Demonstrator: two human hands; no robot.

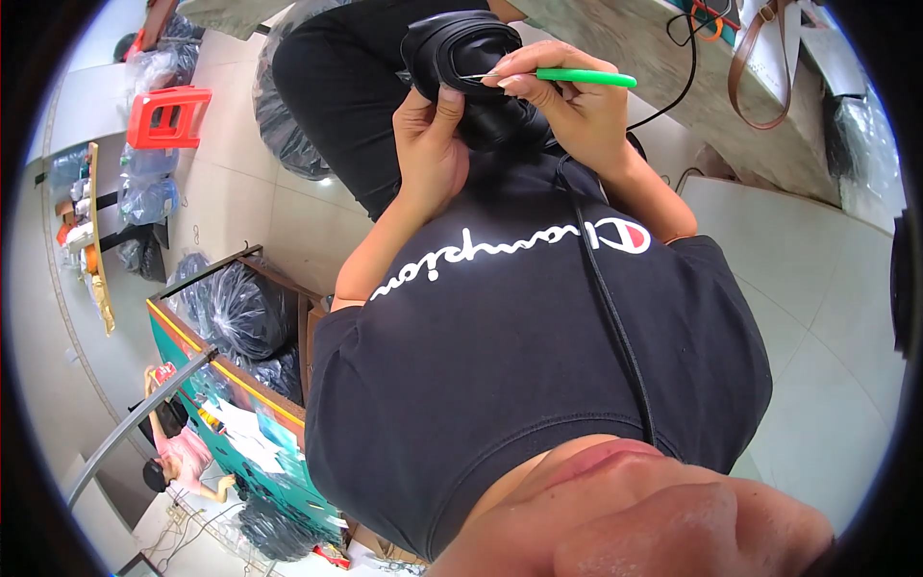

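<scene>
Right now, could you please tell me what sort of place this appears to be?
Probably a workshop, judging by the green-topped table, the filled plastic bags and the green-handled tool held at a black piece.

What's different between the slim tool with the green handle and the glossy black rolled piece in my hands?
Colour: the slim green-handled tool is bright, with a metallic shaft; the glossy black rolled piece is dark.
Shape: the tool is straight and thin; the black piece is bulky and curled.
Hold: the right hand grips the tool; the left hand holds the black piece.
Shared: both are held up in front of your body.
</scene>
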